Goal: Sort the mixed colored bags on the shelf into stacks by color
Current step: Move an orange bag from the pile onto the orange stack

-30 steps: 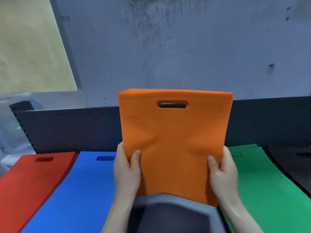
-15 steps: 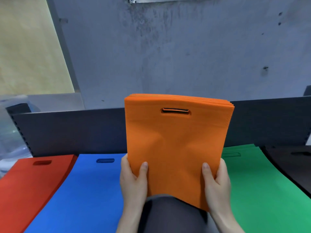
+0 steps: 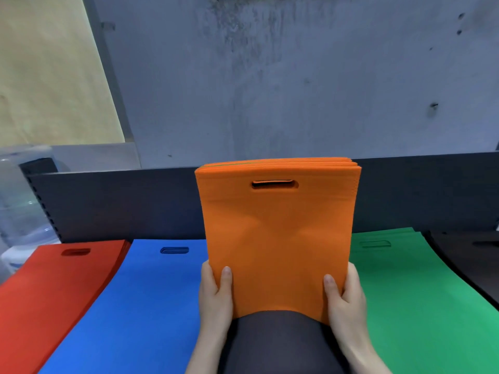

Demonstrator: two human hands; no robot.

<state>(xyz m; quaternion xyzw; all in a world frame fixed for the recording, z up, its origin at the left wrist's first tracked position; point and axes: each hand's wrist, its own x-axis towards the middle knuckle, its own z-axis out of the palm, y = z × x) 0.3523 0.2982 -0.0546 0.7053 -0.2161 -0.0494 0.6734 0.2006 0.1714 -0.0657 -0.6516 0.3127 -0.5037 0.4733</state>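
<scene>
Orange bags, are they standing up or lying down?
Standing up. The left hand and right hand hold the orange bags upright by their lower sides, handle slot on top.

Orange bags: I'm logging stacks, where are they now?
Head view, centre: the orange bags stand upright, held at their lower corners by the left hand and right hand, between the blue stack and green stack.

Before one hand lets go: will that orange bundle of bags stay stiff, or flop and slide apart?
Probably stiff as a pack: the orange bundle stands upright, gripped only near its bottom by left hand and right hand. Layers fan at its top right, so they may slip. Its dimpled face suggests soft fabric.
</scene>
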